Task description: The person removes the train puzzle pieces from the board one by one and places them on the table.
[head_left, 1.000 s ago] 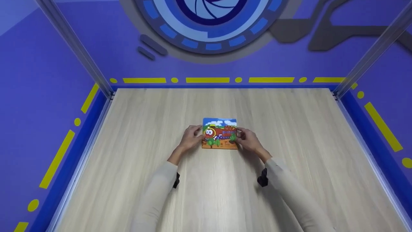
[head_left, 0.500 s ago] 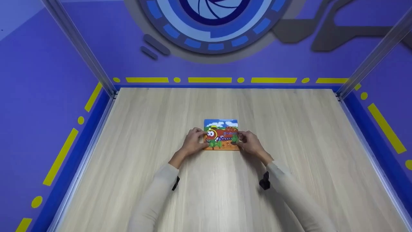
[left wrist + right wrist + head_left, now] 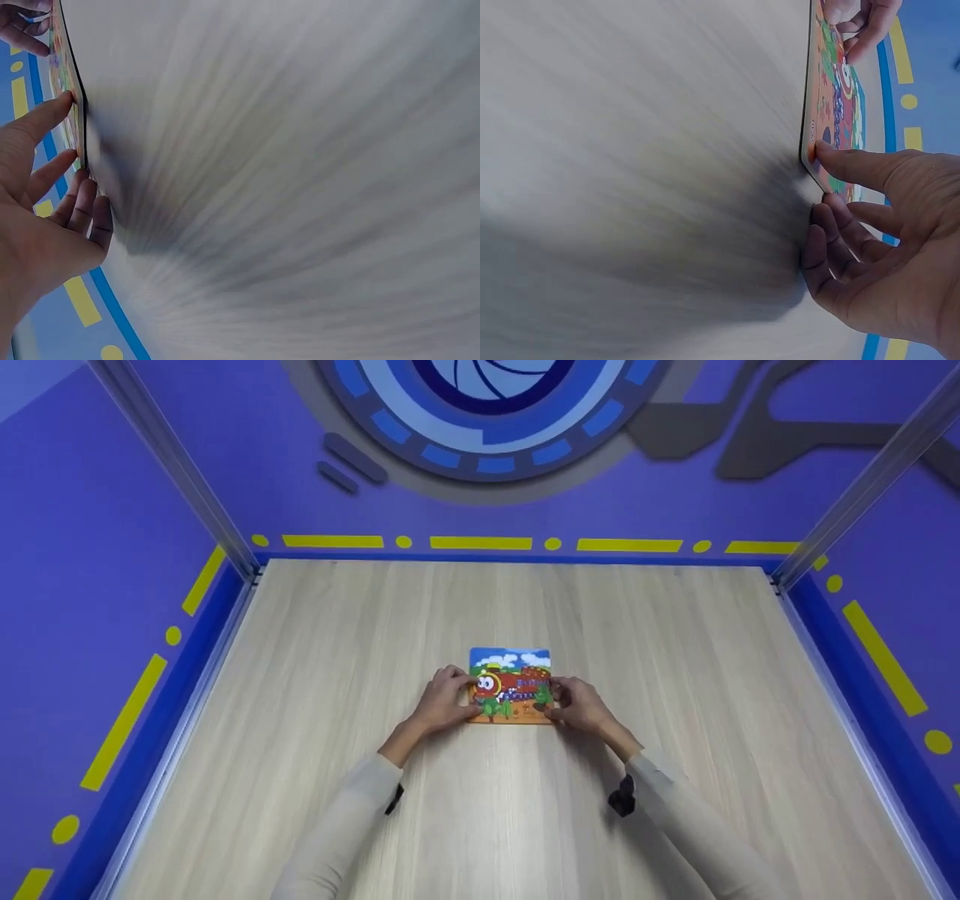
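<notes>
A thin rectangular picture board [image 3: 517, 709] with a red cartoon train, blue sky and orange ground is at the middle of the table. At its left edge my left hand [image 3: 444, 701] holds it, the thumb [image 3: 56, 112] over the picture and the fingers along the side. My right hand [image 3: 585, 705] pinches the opposite edge, with the thumb [image 3: 855, 161] on the face near a corner and the other fingers curled by the rim. Dark shadow lies beside the board [image 3: 819, 120] in the right wrist view. Whether it touches the table cannot be told.
The light wooden table [image 3: 360, 622] has raised blue walls [image 3: 405, 510] at the back and both sides, with metal posts [image 3: 202, 487] at the corners. Black straps [image 3: 621, 796] show at the wrists, below beige sleeves [image 3: 690, 825].
Both hands have drawn the picture board a little toward me across the table. Their hold at its left and right edges stays about the same.
</notes>
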`<state>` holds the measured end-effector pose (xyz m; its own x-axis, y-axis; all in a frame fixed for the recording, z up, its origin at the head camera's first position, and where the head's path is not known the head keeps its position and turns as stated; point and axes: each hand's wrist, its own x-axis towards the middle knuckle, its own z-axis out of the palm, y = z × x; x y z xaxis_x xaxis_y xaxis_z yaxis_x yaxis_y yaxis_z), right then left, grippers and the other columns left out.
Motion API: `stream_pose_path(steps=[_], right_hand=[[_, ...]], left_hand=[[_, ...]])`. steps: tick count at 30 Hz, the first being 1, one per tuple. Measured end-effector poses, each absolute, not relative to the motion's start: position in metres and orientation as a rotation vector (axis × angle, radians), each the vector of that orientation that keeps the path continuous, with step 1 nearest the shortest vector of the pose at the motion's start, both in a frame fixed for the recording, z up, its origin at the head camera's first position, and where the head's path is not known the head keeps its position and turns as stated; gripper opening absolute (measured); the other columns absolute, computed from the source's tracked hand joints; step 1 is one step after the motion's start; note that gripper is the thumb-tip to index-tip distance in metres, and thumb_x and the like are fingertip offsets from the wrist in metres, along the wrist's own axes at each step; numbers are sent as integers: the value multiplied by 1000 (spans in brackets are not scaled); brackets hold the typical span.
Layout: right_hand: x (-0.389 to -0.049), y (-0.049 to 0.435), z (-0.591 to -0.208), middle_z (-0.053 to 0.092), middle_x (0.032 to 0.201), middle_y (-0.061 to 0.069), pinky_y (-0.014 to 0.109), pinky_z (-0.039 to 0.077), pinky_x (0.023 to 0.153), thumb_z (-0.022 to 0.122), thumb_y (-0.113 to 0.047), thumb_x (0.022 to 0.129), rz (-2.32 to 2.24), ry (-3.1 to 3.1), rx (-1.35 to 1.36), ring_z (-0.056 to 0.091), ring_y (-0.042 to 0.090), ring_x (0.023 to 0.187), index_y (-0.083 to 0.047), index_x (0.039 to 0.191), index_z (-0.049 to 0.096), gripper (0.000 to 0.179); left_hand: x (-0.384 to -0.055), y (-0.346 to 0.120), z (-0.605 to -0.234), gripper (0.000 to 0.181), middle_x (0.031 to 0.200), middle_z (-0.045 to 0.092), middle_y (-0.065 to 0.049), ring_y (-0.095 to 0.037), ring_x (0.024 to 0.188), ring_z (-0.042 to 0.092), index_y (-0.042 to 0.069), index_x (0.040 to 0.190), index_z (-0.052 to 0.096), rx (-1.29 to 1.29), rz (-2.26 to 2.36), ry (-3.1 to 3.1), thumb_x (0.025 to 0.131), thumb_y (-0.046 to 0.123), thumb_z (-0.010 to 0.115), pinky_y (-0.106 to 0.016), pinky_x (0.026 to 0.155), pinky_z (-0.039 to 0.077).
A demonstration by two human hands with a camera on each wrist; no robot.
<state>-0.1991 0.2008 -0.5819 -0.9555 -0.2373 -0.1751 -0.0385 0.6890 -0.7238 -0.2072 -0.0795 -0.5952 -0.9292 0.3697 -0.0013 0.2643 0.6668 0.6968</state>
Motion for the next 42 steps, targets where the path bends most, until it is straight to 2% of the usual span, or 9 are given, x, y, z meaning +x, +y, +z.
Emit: stream_pose_path(steps=[2, 5, 12, 21, 28, 36, 42], right_hand=[[-198, 200, -582, 58, 97, 15, 29, 40, 71, 77, 0, 87, -1113, 2645, -195, 50, 19, 85, 12, 140, 53, 59], [-197, 200, -582, 59, 99, 14, 29, 41, 72, 77, -1, 87, -1105, 2650, -168, 51, 20, 86, 10, 144, 50, 64], [-198, 203, -583, 61, 93, 15, 25, 39, 65, 77, 0, 86, -1156, 2638, -238, 50, 16, 79, 13, 141, 51, 62], [-194, 210, -585, 63, 94, 15, 23, 39, 62, 77, 1, 86, -1193, 2621, -200, 50, 15, 77, 13, 141, 51, 62], [-201, 205, -579, 64, 92, 12, 22, 41, 61, 78, -1, 86, -1197, 2559, -199, 51, 13, 75, 8, 141, 53, 61], [-226, 212, -572, 70, 90, 19, 23, 42, 59, 66, -11, 99, -1184, 2551, -216, 58, 14, 68, 8, 131, 62, 37], [-242, 206, -583, 70, 95, 20, 23, 41, 64, 66, -8, 98, -1277, 2690, -157, 56, 15, 76, 9, 124, 66, 31]], left_hand=[[-207, -80, -594, 50, 126, 57, -20, -35, 120, 50, -2, 130, 65, 512, 1125, 2740, 89, 25, 79, -55, 105, 40], [-210, -76, -593, 53, 129, 57, -21, -35, 121, 50, -2, 132, 64, 489, 1165, 2762, 92, 30, 76, -55, 105, 40], [-213, -45, -598, 62, 137, 55, -19, -36, 124, 47, 4, 138, 61, 538, 1153, 2900, 88, 35, 78, -55, 100, 37], [-215, 1, -611, 58, 129, 58, -13, -31, 120, 50, 9, 132, 67, 424, 1067, 3060, 89, 46, 76, -51, 98, 38], [-221, 6, -617, 65, 129, 58, -10, -28, 121, 50, 13, 125, 71, 287, 905, 3182, 80, 58, 80, -49, 97, 39], [-221, 4, -615, 71, 135, 57, -11, -29, 125, 50, 12, 129, 69, 320, 867, 3187, 80, 63, 77, -48, 97, 41], [-222, 6, -614, 71, 134, 56, -8, -27, 123, 49, 13, 130, 69, 341, 822, 3172, 79, 61, 79, -47, 96, 41]])
